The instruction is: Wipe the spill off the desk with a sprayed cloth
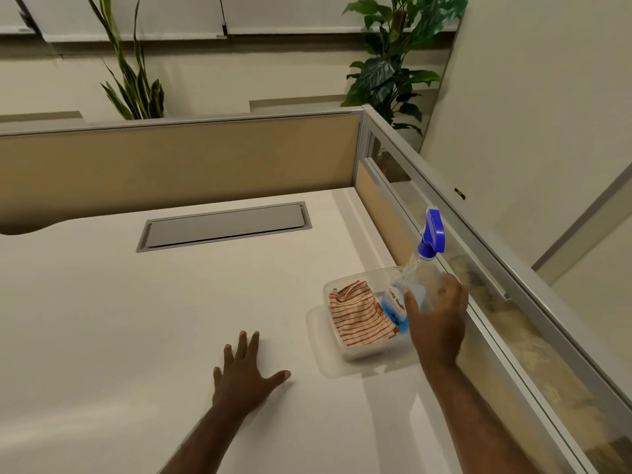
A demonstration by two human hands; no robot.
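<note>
A clear spray bottle (415,282) with a blue trigger head and a little blue liquid stands tilted in a clear plastic container (359,352) at the desk's right side. My right hand (436,319) is wrapped around the bottle's body. Beside the bottle, a folded cloth (355,316) with red and white stripes lies in the same container. My left hand (244,372) rests flat on the white desk (136,319) with fingers spread, holding nothing. I cannot make out a spill on the desk surface.
The container sits on its clear lid (318,347). A grey cable hatch (224,225) is set into the desk further back. Tan partition panels (178,165) close off the back and right sides. Potted plants (390,63) stand behind the partitions.
</note>
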